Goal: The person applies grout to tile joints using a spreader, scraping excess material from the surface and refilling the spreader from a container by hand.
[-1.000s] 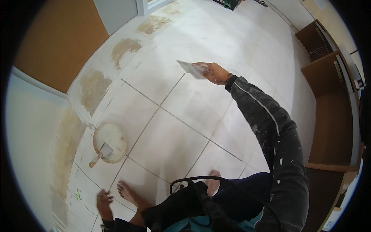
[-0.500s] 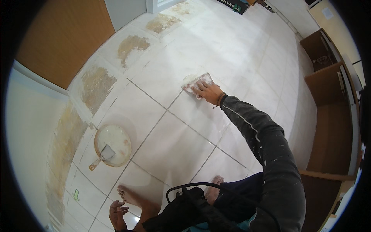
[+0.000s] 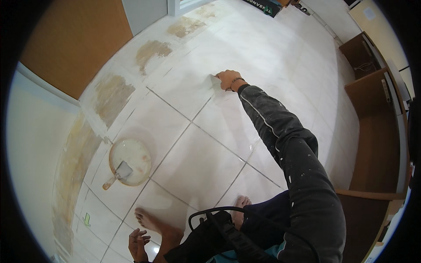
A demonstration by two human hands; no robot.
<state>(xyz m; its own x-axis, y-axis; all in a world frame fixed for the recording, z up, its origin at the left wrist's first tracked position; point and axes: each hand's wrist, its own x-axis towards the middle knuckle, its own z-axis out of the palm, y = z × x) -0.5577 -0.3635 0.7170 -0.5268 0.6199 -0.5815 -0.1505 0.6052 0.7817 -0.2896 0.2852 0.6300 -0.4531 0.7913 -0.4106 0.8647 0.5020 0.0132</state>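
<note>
My right arm reaches far out over the white tiled floor (image 3: 210,158). In my right hand (image 3: 230,79) is a flat spreader (image 3: 215,79) smeared with white, its thin edge against the tiles near the end of a grout line. Most of the spreader is hidden behind the fingers. My left hand (image 3: 138,246) hovers low by my left foot, fingers loosely bent and apart, holding nothing. Nearest to it on the floor is a round shallow tub (image 3: 149,165) of pale paste. A putty knife (image 3: 124,170) lies across the tub, its handle over the rim.
Rough beige patches (image 3: 115,101) run along the left side by a wooden door (image 3: 74,48). A brown open cabinet (image 3: 377,131) lines the right. At the far end sits a dark box (image 3: 263,7). My bare feet (image 3: 151,219) stand close in, beside a small green arrow sticker (image 3: 87,219).
My right hand has swept the spreader up and away, tilting it from nearly flat to edge-on. A whitish smear on the tiles there has been spread thinner. The left hand stays almost still.
</note>
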